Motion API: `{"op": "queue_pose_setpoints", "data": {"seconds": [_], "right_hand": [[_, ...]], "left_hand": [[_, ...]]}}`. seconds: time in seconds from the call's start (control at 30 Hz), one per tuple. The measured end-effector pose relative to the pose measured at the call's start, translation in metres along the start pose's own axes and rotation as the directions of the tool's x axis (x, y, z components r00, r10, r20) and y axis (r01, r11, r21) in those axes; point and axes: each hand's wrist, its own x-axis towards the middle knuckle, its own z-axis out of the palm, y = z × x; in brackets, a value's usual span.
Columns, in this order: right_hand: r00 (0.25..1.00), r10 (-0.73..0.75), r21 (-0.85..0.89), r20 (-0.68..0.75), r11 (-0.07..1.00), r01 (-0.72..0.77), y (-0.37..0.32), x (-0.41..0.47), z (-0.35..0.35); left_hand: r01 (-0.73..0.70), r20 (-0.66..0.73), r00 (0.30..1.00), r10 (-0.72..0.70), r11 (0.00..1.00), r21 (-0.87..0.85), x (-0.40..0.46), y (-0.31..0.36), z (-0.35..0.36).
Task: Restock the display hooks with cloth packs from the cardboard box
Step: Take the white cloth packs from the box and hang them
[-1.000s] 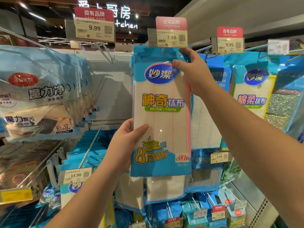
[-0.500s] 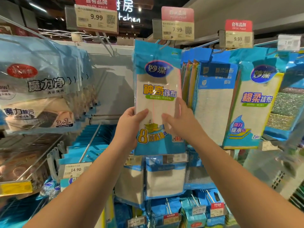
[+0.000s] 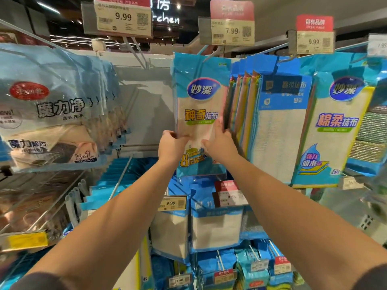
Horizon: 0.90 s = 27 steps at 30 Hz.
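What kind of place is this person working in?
Most likely a supermarket's kitchen-goods aisle: price tags hang above display hooks, rows of packaged cleaning cloths fill them, and a lit "kitchen" sign glows behind.

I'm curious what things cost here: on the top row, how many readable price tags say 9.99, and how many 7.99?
Cream paper price tags reading 9.99: 2
Cream paper price tag reading 7.99: 1
Total: 3
A fourth tag at the right edge is too blurred to read.
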Motion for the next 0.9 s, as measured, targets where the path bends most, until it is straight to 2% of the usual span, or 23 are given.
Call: {"op": "queue_pose_setpoints", "data": {"seconds": [0.17, 0.33, 0.43, 0.63, 0.73, 0.8, 0.9], "right_hand": [[0.998, 0.018, -0.066, -0.058, 0.998, -0.022, -0.001, 0.02, 0.013], [0.995, 0.059, -0.054, -0.078, 0.997, -0.063, 0.001, 0.029, 0.014], [0.997, 0.057, -0.045, -0.053, 0.997, -0.059, 0.007, 0.025, 0.013], [0.999, 0.036, -0.068, 0.004, 0.997, -0.036, 0.017, -0.008, 0.012], [1.0, -0.028, -0.04, -0.004, 0.999, 0.028, 0.014, -0.036, 0.008], [0.997, -0.072, -0.034, 0.023, 0.997, 0.073, 0.008, -0.06, 0.004], [0.987, -0.147, -0.039, 0.067, 0.988, 0.15, -0.005, -0.101, 0.005]], "left_hand": [[0.013, 0.012, 1.0, -0.014, 0.994, 0.104, 0.028, -0.004, 0.006], [0.055, 0.04, 0.998, -0.058, 0.997, 0.059, 0.039, -0.004, 0.016], [0.048, 0.045, 0.998, -0.05, 0.998, 0.042, 0.035, -0.008, 0.018], [0.014, 0.063, 0.998, -0.025, 0.987, 0.158, 0.012, -0.016, 0.004], [0.025, 0.081, 0.996, -0.043, 0.978, 0.209, -0.011, -0.023, -0.012], [-0.014, 0.07, 0.998, -0.004, 0.967, 0.254, -0.028, -0.03, -0.031], [-0.101, 0.042, 0.995, 0.094, 0.97, 0.222, -0.059, -0.04, -0.068]]}}
